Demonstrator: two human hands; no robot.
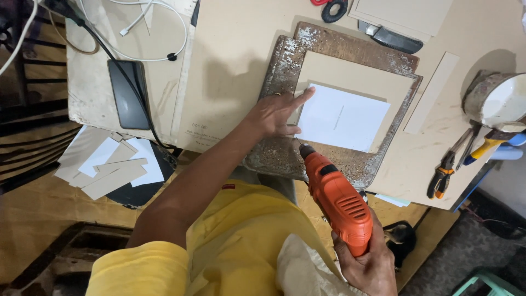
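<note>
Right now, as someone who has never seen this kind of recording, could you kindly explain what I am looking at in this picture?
There is no machine here: a person wears a camera on the head, so the single view looks down over a yellow shirt at their own two bare hands.

The left hand lies flat on a stack of boards, its fingers pressing the edge of a white sheet of paper. The paper lies on a tan card, which sits on a worn, speckled backing board. The right hand grips an orange power drill, its bit pointing at the paper's near left corner.

All this rests on a pale worktable. On it lie pliers, a white pot, a dark phone with a cable, and a utility knife. Card offcuts lie lower left.
</note>
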